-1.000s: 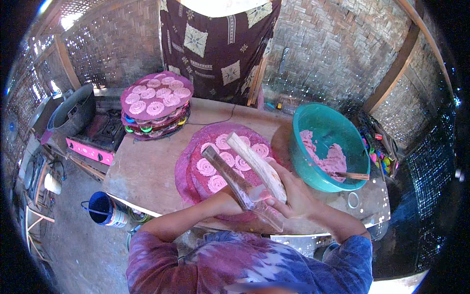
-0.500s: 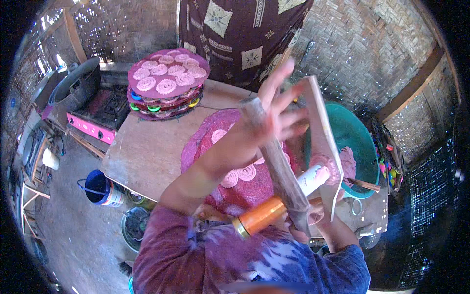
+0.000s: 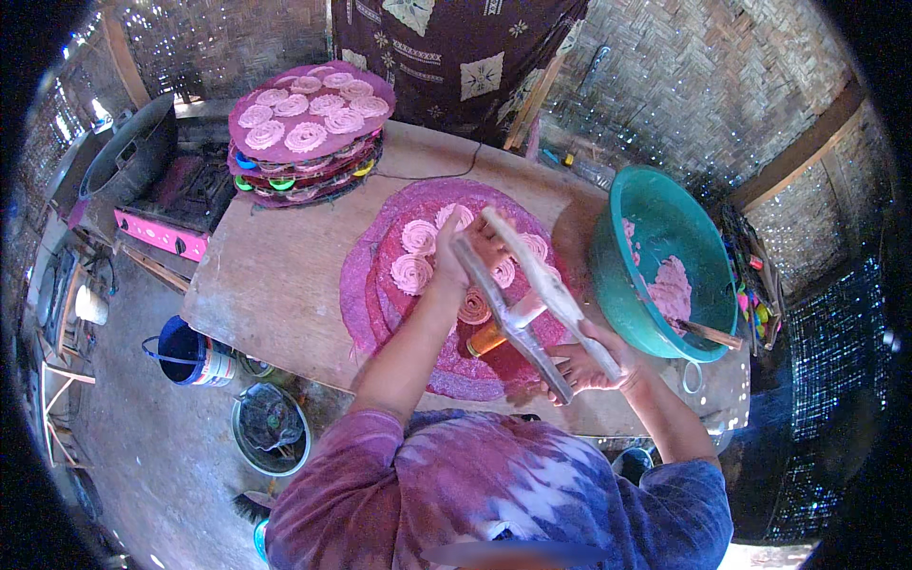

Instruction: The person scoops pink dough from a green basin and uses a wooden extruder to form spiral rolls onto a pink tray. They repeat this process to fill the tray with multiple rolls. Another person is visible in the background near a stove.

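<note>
Between my two hands is a wooden hand press (image 3: pixel 546 282), made of two long bars joined by a white plunger (image 3: pixel 526 309) and an orange metal cylinder (image 3: pixel 485 339). My left hand (image 3: pixel 464 249) grips the bars' far-left ends. My right hand (image 3: pixel 591 363) grips their near-right ends. The cylinder points down at a round magenta tray (image 3: pixel 366 261) with several pink dough spirals (image 3: pixel 412 274) on it. One darker spiral (image 3: pixel 474 306) lies beside the cylinder. Bars and forearm hide part of the tray.
A teal basin (image 3: pixel 622 323) right of the tray holds pink dough (image 3: pixel 671 288) and a wooden stick (image 3: pixel 711 334). Stacked trays (image 3: pixel 304 171) of spirals stand back left, near a pink stove (image 3: pixel 161 233) with a wok (image 3: pixel 128 157). A blue bucket (image 3: pixel 185 353) stands on the floor.
The press has gone down and away from my body, over the tray. My left hand was spread and blurred beside the bars; now it is closed on their ends.
</note>
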A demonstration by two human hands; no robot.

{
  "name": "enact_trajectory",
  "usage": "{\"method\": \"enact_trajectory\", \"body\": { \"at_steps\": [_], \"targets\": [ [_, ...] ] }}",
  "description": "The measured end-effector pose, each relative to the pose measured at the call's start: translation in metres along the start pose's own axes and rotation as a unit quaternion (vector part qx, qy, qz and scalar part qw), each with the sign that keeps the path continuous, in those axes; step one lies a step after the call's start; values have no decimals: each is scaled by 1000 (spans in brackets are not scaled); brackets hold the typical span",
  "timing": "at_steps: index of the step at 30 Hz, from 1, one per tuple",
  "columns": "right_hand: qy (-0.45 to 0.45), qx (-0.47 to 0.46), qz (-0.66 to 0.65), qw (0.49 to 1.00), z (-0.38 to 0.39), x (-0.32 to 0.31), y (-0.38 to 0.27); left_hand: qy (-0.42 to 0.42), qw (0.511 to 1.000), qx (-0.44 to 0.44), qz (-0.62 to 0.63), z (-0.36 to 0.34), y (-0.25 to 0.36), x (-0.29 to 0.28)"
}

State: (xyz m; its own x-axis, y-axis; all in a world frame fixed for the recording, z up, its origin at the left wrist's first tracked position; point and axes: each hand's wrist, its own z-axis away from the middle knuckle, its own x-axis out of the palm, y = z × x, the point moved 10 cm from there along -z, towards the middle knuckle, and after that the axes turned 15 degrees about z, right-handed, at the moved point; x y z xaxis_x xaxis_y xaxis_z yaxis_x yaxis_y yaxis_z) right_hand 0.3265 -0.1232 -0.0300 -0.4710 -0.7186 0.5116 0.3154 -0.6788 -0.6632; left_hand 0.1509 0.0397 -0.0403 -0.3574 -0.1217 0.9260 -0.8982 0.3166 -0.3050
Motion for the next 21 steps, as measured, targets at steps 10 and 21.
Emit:
{"method": "enact_trajectory", "body": {
  "at_steps": [10, 21],
  "targets": [
    [156, 13, 210, 965, 21, -8, -38, -72, 993, 94, 23, 18, 16, 41],
    [200, -1, 243, 949, 38, -1, -53, -106, 990, 90, 22, 10, 11, 60]
  ]
}}
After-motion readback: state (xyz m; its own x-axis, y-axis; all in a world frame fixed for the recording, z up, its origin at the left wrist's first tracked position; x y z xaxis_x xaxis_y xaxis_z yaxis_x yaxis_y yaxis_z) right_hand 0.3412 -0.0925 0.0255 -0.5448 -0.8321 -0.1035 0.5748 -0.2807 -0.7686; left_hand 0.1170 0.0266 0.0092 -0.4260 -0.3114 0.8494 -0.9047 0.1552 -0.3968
